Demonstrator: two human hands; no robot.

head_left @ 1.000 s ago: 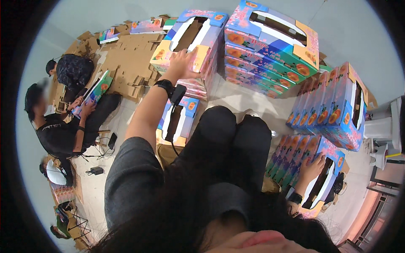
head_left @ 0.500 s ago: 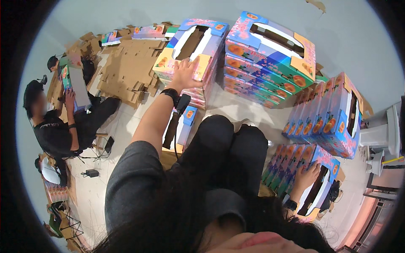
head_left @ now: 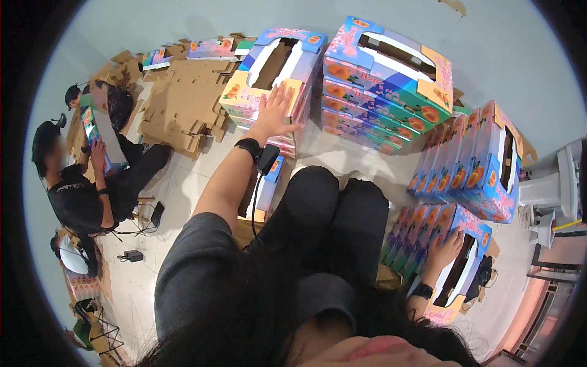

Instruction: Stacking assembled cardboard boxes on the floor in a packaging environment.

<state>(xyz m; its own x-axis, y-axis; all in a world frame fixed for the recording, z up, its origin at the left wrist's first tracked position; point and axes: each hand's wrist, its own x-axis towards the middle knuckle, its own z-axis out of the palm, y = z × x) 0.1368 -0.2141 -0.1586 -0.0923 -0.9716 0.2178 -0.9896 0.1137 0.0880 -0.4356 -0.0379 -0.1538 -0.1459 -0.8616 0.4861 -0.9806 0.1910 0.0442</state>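
My left hand (head_left: 275,115) lies with fingers spread on the yellow end of the top carton (head_left: 244,82) in a stack ahead of me. That fruit-printed cardboard carton has a long cut-out in its top. Low on my right, my right hand (head_left: 443,252) rests on the near carton (head_left: 474,229) of a row of similar cartons standing on edge. Its fingers are stretched out over the carton's edge beside the dark cut-out. Neither hand grips anything. Another carton (head_left: 269,189) sits below my left forearm, partly hidden by it.
A taller carton stack (head_left: 391,73) stands ahead, with another row of upright cartons (head_left: 471,162) at the right. Flattened brown cardboard (head_left: 180,101) covers the floor at the far left. On the left a seated person (head_left: 79,183) holds a carton (head_left: 107,128). A black adapter (head_left: 131,256) lies nearby.
My left hand has shifted slightly to the right on the top carton. My right hand stays on its carton. The other person's carton has tilted a little.
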